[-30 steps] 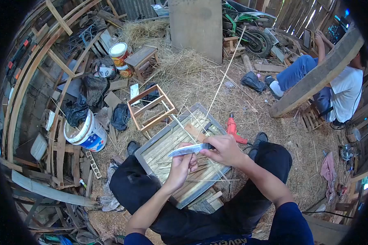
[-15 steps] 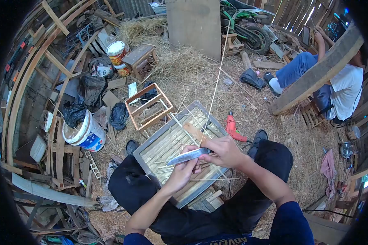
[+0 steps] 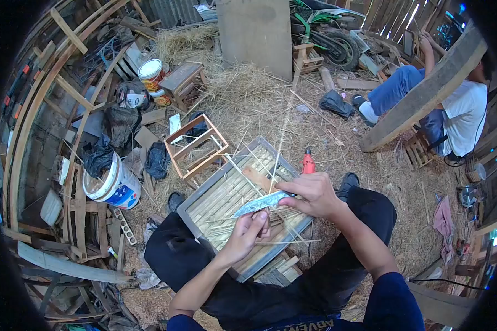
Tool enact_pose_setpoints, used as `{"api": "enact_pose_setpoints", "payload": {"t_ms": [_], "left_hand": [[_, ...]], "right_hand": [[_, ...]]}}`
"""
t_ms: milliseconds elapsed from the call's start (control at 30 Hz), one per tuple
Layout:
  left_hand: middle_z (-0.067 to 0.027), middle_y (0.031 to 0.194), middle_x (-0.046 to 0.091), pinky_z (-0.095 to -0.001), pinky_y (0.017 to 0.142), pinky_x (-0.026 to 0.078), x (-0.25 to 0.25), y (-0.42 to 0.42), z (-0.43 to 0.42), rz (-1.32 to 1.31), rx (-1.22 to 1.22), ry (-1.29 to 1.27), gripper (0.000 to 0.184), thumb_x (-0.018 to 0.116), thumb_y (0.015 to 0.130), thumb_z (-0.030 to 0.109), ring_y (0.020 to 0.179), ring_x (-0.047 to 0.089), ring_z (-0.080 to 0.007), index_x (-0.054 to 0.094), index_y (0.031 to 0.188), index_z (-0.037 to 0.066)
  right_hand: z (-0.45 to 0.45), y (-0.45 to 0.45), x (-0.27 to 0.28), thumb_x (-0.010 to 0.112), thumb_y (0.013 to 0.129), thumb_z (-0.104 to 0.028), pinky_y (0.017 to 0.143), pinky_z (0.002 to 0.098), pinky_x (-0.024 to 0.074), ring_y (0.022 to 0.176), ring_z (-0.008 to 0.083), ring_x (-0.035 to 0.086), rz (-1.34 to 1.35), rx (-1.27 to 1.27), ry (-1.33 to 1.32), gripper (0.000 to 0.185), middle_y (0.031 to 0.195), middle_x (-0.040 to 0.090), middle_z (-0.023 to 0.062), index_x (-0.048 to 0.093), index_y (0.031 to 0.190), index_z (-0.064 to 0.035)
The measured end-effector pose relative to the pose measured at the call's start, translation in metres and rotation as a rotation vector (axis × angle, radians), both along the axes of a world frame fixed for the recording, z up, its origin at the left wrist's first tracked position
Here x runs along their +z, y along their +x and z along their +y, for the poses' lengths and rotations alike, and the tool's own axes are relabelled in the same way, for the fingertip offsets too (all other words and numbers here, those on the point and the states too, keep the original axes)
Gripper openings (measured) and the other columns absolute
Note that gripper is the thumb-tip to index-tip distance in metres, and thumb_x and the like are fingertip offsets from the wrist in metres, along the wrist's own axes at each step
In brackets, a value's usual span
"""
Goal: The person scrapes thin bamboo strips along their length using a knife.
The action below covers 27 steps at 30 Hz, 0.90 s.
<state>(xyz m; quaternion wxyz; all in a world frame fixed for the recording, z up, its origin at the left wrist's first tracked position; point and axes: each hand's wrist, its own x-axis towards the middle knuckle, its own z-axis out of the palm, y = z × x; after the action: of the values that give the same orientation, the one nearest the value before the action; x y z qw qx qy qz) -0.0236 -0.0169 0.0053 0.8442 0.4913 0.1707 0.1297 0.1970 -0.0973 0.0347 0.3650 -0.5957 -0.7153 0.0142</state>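
A knife (image 3: 261, 203) lies across the space above a framed slatted board (image 3: 226, 193), its blade pointing left. My right hand (image 3: 312, 195) is closed round its handle. Just below the blade, my left hand (image 3: 247, 233) is pinched, thumb against fingers, on a thin strip too small to see clearly there. A long pale strip (image 3: 280, 143) rises from near the hands, blurred toward its upper end. Several thin strips (image 3: 281, 241) and a flat brown wooden piece (image 3: 257, 179) rest on the board.
A red drill (image 3: 308, 161) lies beyond the board's right side. A small wooden frame (image 3: 196, 148) stands at its upper left, near a white bucket (image 3: 113, 182). A seated person (image 3: 465, 113) is at the right behind a slanted post (image 3: 425, 91). Straw covers the floor.
The long strip has swung toward the upright and looks fainter. The right hand and knife have shifted slightly, with the blade tilted a little differently. The whole view has moved somewhat.
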Motion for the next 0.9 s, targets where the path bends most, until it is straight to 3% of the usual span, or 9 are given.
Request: {"api": "enact_pose_setpoints", "payload": {"t_ms": [133,233,400,633,767,900], "left_hand": [[0.0008,0.076,0.039,-0.0257,0.062,0.038,0.01,-0.003,-0.008,0.03,0.116,-0.007,0.019,0.045,0.105,0.022,0.066,0.036,-0.0084,0.046,0.109,0.004],[0.0005,0.076,0.042,-0.0261,0.063,0.038,0.007,-0.009,-0.006,-0.03,0.059,0.011,0.018,0.045,0.105,0.022,0.065,0.038,-0.0083,0.047,0.109,0.005],[0.0007,0.075,0.042,-0.0247,0.062,0.037,0.001,-0.022,-0.013,0.023,0.01,-0.021,0.018,0.045,0.105,0.023,0.065,0.038,-0.008,0.047,0.11,0.006],[0.0006,0.072,0.047,-0.0263,0.062,0.038,-0.002,-0.017,-0.004,0.098,0.102,-0.023,0.021,0.049,0.103,0.029,0.063,0.041,-0.0098,0.049,0.107,0.008],[0.0,0.076,0.049,-0.0249,0.058,0.036,-0.005,-0.007,0.001,0.019,0.129,-0.028,0.019,0.048,0.104,0.026,0.061,0.04,-0.009,0.046,0.112,0.01],[-0.0008,0.079,0.045,-0.0215,0.052,0.033,-0.003,-0.008,0.001,0.077,0.113,-0.209,0.014,0.045,0.104,0.017,0.063,0.04,-0.0072,0.044,0.116,0.009]], "right_hand": [[-0.001,0.005,-0.004,0.074,0.081,-0.033,0.055,0.0339,0.0476,0.06,0.0213,0.063,0.034,-0.039,0.041,0.03,0.071,0.066,0.0055,0.071,0.1,-0.01],[-0.003,0.027,-0.008,0.074,0.082,-0.03,0.057,0.033,0.0499,0.063,0.0227,0.066,0.023,-0.22,0.065,0.027,0.078,0.07,0.0089,0.072,0.099,-0.0082],[-0.013,0.057,-0.008,0.07,0.088,-0.029,0.052,0.0306,0.0468,0.054,0.0187,0.061,0.183,-0.533,0.08,0.029,0.072,0.066,0.0107,0.07,0.102,-0.0042],[-0.019,0.024,-0.018,0.07,0.088,-0.025,0.053,0.033,0.0489,0.054,0.0222,0.063,0.121,-0.275,0.057,0.025,0.075,0.067,0.0113,0.068,0.101,-0.0037],[-0.012,0.004,-0.019,0.068,0.088,-0.026,0.055,0.037,0.0489,0.061,0.0251,0.065,0.048,-0.028,-0.005,0.023,0.076,0.064,0.0092,0.063,0.098,-0.0055],[-0.008,-0.021,-0.027,0.066,0.09,-0.032,0.055,0.0395,0.048,0.063,0.0278,0.064,0.093,0.111,-0.112,0.027,0.075,0.061,0.009,0.06,0.097,-0.0068]]}}
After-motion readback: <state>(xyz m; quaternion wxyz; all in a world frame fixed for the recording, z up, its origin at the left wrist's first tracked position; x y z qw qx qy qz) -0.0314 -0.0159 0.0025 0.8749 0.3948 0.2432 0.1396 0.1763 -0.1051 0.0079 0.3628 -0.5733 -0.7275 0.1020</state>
